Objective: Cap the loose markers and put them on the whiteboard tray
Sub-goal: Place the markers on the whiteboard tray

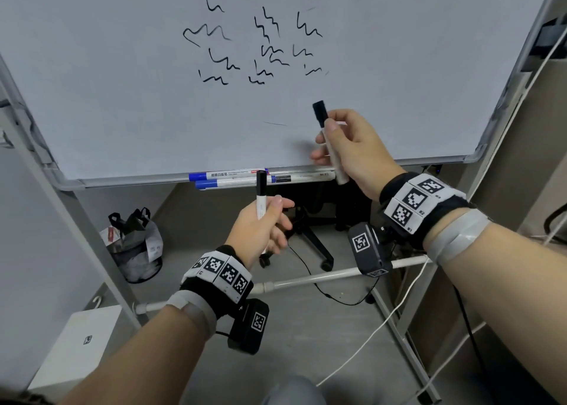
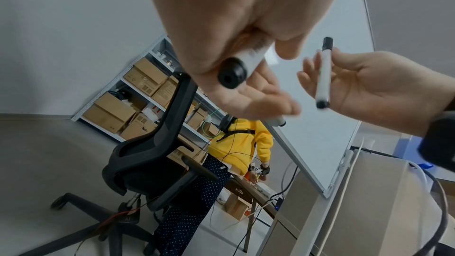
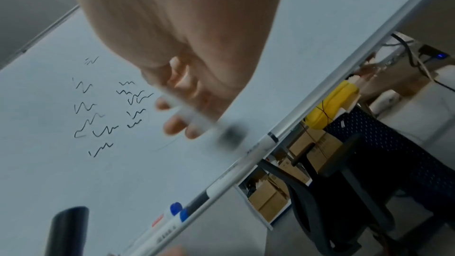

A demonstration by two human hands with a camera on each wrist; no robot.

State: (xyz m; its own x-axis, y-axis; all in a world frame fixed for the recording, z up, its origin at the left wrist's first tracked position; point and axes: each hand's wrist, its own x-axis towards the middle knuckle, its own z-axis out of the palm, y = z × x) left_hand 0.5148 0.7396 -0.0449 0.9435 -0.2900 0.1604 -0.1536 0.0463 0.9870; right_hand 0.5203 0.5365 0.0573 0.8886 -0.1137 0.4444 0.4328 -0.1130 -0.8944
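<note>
A thin white marker with a black cap (image 1: 261, 193) is pinched by the left hand (image 1: 260, 229); at two o'clock, another (image 1: 329, 142) is gripped by the right hand (image 1: 352, 146).

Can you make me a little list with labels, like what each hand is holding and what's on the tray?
left hand: holds a black-capped marker, cap end up
right hand: holds another black-capped marker, cap end up
tray: two blue-capped markers and one black-banded marker lying flat
whiteboard: black squiggles
floor: office chair base, bin with bag
</note>
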